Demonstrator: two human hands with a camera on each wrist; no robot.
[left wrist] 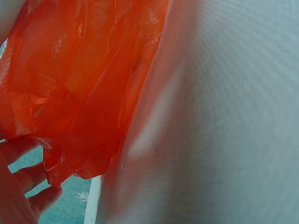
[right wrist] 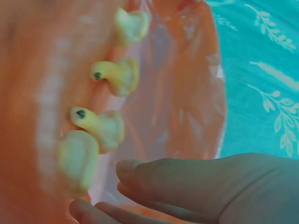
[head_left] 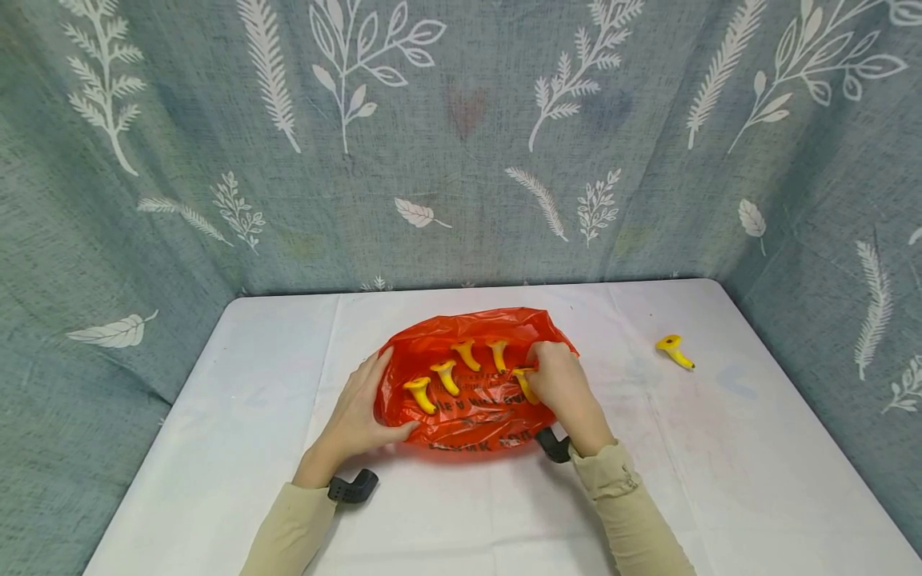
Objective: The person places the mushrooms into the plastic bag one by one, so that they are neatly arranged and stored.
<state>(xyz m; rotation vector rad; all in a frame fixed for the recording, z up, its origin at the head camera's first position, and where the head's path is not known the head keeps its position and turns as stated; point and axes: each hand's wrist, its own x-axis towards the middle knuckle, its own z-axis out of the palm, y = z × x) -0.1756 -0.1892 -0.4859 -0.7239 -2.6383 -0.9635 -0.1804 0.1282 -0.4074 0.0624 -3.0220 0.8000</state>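
Note:
A red plastic bag (head_left: 475,424) lies with its mouth spread wide on the white table. Several yellow chanterelle-like mushrooms (head_left: 445,376) sit in a curved row inside it; dark stem tips show on some in the right wrist view. My left hand (head_left: 360,408) holds the bag's left side, thumb at the front and fingers round the outer edge. Inside the right end of the bag is my right hand (head_left: 562,384), beside the rightmost mushroom (right wrist: 77,161). In the right wrist view, its thumb and fingers are apart with a gap between them, and a fingertip is close to that mushroom.
One more yellow mushroom (head_left: 675,352) lies alone on the table (head_left: 749,464), to the right of the bag. A grey-green curtain (head_left: 475,216) with white leaf prints stands behind the table and along both sides. Black wrist cameras (head_left: 353,486) are worn at both wrists.

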